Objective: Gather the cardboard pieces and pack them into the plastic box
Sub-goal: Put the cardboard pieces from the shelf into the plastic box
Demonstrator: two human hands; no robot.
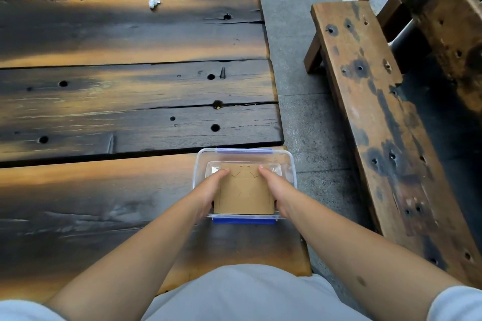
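Note:
A clear plastic box (288,164) with blue clips stands at the right end of the dark wooden table (130,86), close to me. Brown cardboard pieces (243,193) sit stacked inside it, their near edge rising over the box's near rim. My left hand (211,190) presses against the stack's left side and my right hand (276,190) against its right side, fingers pointing away from me. Both hands grip the stack between them, partly inside the box.
A crumpled white scrap (154,3) lies at the table's far side. A worn wooden bench (378,117) runs along the right, across a strip of grey floor (294,73). The table's right edge is just beside the box.

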